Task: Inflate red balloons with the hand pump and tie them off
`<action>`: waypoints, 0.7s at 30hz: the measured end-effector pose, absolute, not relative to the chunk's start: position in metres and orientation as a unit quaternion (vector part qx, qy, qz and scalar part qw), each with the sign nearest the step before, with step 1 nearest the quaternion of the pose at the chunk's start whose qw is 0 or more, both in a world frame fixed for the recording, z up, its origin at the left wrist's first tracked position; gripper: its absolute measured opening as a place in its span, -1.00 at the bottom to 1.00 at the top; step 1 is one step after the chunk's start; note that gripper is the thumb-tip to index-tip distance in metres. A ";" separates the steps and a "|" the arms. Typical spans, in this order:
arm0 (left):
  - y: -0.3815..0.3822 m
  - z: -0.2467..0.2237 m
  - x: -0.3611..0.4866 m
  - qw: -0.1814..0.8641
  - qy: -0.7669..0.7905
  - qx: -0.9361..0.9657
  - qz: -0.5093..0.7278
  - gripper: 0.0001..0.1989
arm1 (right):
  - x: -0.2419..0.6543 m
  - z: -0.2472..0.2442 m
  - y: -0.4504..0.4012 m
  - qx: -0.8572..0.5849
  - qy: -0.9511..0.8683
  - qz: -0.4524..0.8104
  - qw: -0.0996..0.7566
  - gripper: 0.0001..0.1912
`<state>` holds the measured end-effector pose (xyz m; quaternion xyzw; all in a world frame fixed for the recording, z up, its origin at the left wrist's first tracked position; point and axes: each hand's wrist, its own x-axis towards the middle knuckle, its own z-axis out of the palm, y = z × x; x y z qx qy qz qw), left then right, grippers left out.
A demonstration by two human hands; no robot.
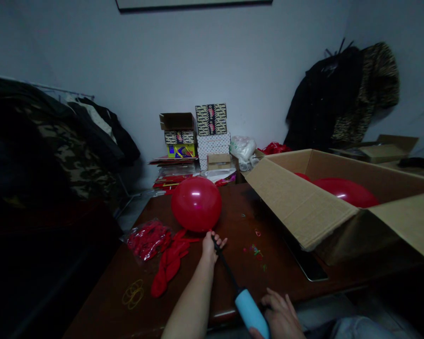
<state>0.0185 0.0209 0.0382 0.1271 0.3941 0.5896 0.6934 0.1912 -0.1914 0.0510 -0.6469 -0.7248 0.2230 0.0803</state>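
Observation:
A round, inflated red balloon (196, 204) stands above the far part of the dark wooden table (233, 212). My left hand (211, 244) is closed around its neck, where the black nozzle end of a hand pump meets it. The light-blue barrel of the balloon pump (251, 313) slants down toward me at the table's front edge. Around the barrel's lower end is my right hand (281, 313), thumb on one side and fingers on the other. The handle end is cut off by the frame. Uninflated red balloons (169, 266) lie left of my left forearm.
A plastic bag of red balloons (149, 240) and yellow rubber bands (133, 294) lie at left. Small coloured bands (256, 250) are scattered right of the pump. An open cardboard box (300, 207) holds inflated red balloons (344, 190); a dark flat device (313, 270) lies beneath its edge.

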 end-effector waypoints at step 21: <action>0.026 0.014 0.001 0.702 0.379 0.146 0.586 -0.83 | 0.117 0.062 -0.099 -0.673 -0.709 0.131 0.168 -0.53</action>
